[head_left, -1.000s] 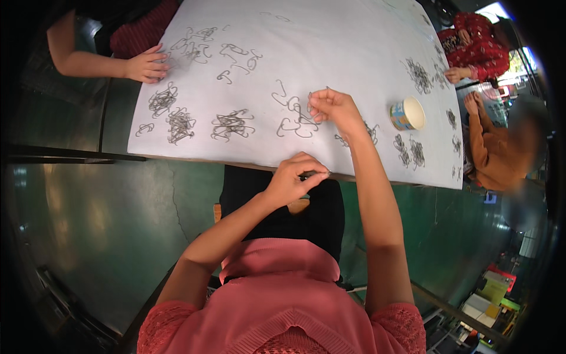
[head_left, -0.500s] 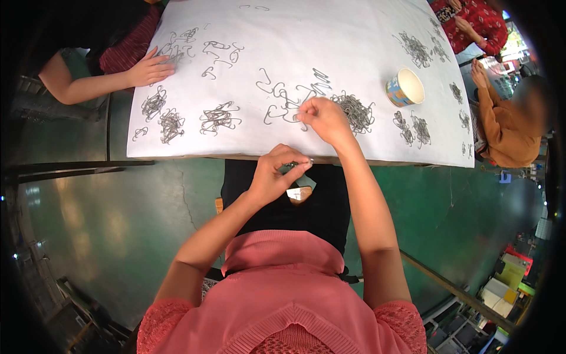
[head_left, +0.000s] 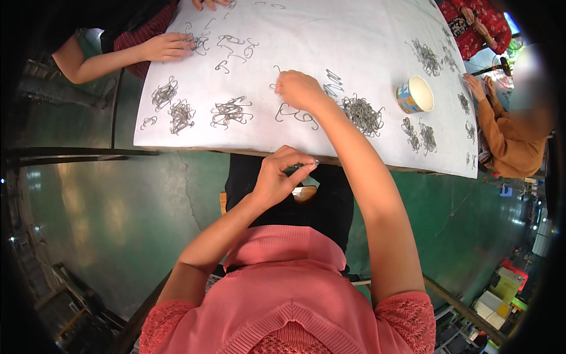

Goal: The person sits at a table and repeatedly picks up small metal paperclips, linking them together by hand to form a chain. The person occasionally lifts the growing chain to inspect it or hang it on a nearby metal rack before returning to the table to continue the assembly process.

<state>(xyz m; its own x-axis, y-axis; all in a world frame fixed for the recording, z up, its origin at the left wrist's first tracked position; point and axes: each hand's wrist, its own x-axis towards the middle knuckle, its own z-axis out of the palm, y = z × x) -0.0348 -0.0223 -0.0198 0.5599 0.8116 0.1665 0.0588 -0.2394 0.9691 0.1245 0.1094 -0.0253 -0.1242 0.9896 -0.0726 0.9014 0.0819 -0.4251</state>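
the person in the pink knitted top sits at a table covered in white paper, sorting small bent wire clips. the left hand is held just off the near edge of the table, above the lap, with fingers and thumb pinched together on a small bunch of wire clips; how many it holds cannot be told. the right hand is stretched out over the paper with its fingers curled down onto the loose clips lying there, seemingly closing on one, though the grip itself is hidden under the knuckles. judging by the layout, the work looks partly done: several neat little bundles already lie in groups on the left part of the sheet, while a dense tangled heap just right of the reaching arm and more scattered clumps further right seem unsorted. a paper cup stands open near that heap. other people share the table: a co-worker's hand rests on clips at the far left corner, and a person in an orange sleeve sits at the right side. the floor below is glossy green, with metal frames at the left and boxes at the lower right.
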